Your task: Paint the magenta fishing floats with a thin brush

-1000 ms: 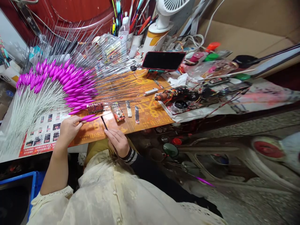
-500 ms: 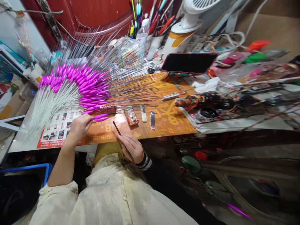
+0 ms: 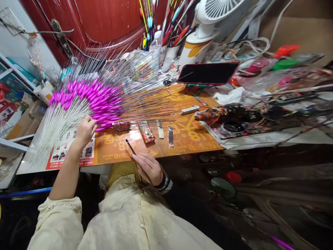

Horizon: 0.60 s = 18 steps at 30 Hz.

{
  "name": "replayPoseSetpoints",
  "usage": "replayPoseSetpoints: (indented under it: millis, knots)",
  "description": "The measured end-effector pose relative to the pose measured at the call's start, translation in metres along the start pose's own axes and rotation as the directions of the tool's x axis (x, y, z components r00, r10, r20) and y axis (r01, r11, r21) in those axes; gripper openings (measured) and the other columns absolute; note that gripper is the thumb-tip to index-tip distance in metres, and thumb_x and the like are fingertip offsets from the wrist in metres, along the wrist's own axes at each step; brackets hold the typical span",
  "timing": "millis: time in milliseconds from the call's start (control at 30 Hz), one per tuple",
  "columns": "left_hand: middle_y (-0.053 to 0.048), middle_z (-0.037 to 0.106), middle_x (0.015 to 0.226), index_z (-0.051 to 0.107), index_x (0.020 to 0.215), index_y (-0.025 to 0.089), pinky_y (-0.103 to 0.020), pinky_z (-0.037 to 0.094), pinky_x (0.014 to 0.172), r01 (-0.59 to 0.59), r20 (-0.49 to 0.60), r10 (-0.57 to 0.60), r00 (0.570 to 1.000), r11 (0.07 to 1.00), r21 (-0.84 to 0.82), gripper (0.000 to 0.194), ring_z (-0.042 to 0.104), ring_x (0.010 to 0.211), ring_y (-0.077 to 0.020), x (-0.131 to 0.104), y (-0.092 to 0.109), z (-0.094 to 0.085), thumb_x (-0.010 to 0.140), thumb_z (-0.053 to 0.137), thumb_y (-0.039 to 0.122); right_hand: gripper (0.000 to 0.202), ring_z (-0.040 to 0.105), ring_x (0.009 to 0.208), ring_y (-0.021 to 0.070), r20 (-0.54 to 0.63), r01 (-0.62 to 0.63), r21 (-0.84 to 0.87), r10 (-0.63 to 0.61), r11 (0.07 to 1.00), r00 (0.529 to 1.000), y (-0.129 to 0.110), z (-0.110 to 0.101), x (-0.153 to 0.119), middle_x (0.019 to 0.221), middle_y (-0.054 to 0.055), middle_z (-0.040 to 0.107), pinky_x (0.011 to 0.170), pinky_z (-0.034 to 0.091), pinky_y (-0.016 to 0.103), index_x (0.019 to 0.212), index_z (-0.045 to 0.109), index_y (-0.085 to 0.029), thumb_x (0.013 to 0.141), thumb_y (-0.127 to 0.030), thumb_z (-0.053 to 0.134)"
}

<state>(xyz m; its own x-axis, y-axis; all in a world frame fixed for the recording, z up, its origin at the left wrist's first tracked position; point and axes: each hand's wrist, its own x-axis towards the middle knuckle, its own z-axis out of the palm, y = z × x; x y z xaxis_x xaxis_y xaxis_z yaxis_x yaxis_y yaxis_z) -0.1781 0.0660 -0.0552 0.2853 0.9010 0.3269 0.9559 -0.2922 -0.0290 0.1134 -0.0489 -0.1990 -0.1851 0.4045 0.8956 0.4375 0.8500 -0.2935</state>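
Note:
A fan-shaped pile of magenta floats (image 3: 104,100) with pale stems and thin dark tips lies over the left part of the table (image 3: 109,152). My left hand (image 3: 86,132) is at the pile's near edge, its fingers pinched together beside the lowest floats; what is between them is too small to tell. My right hand (image 3: 149,168) is closed around a thin dark brush (image 3: 130,147), tip pointing up and left, above the table's front edge. Beyond the brush lie a small paint-stained block (image 3: 146,132) and a dark red block (image 3: 121,126).
A phone (image 3: 208,73) leans at the back, near a white fan (image 3: 208,21) and cups of colourful sticks. Two small flat strips (image 3: 160,129) lie mid-table. On the right are a paint-covered tool (image 3: 215,113), cables and plastic bags.
My left hand has moved up and slightly left to the pile, and the floats that stuck out from its fingers no longer stand apart. My right hand keeps the brush. The view has shifted slightly.

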Motion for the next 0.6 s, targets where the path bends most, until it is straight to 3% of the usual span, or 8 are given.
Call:
replayPoseSetpoints:
  millis: [133,267,400,600]
  knots:
    - [-0.009,0.063,0.102,0.075,0.095,0.019,-0.028,0.037,0.063,0.026,0.042,-0.027,0.999,0.999,0.022,0.017,0.059,0.081,-0.0180,0.012,0.002,0.019,0.094,0.063,0.031,0.058,0.075,0.101,0.0221,0.002,-0.012,0.009,0.012,1.000,1.000,0.001,-0.001,0.003,0.108,0.012,0.078,0.088,0.065,0.038,0.152,0.049,-0.017,0.095,-0.007,0.053]
    - [-0.008,0.067,0.101,0.077,0.091,0.020,-0.028,0.038,0.062,0.028,0.016,-0.027,0.999,0.999,-0.019,0.017,0.061,0.078,-0.0173,0.021,-0.001,0.021,0.091,0.065,0.033,0.058,0.074,0.101,0.0224,-0.008,0.001,0.051,0.000,0.999,1.000,0.003,-0.006,0.005,0.107,0.014,0.077,0.086,0.065,0.038,0.150,0.050,-0.013,0.093,-0.006,0.052]
    - [-0.006,0.072,0.092,0.077,0.096,0.020,-0.028,0.043,0.069,-0.041,-0.089,0.029,0.996,0.990,-0.135,0.021,0.064,0.079,-0.0180,0.027,0.011,0.003,0.094,0.062,0.035,0.053,0.074,0.098,0.0220,-0.043,-0.017,0.109,0.022,0.994,0.999,0.004,-0.013,0.005,0.106,0.013,0.077,0.082,0.066,0.038,0.147,0.053,-0.014,0.094,-0.010,0.050]
    - [-0.004,0.076,0.094,0.076,0.100,0.022,-0.027,0.044,0.072,-0.204,-0.258,0.147,0.955,0.955,-0.214,0.025,0.068,0.084,-0.0177,0.005,0.075,-0.041,0.099,0.059,0.040,0.044,0.075,0.089,0.0200,-0.087,-0.012,0.056,0.017,0.998,0.996,0.000,-0.034,0.008,0.096,0.009,0.078,0.077,0.066,0.037,0.140,0.058,-0.017,0.097,-0.015,0.049]
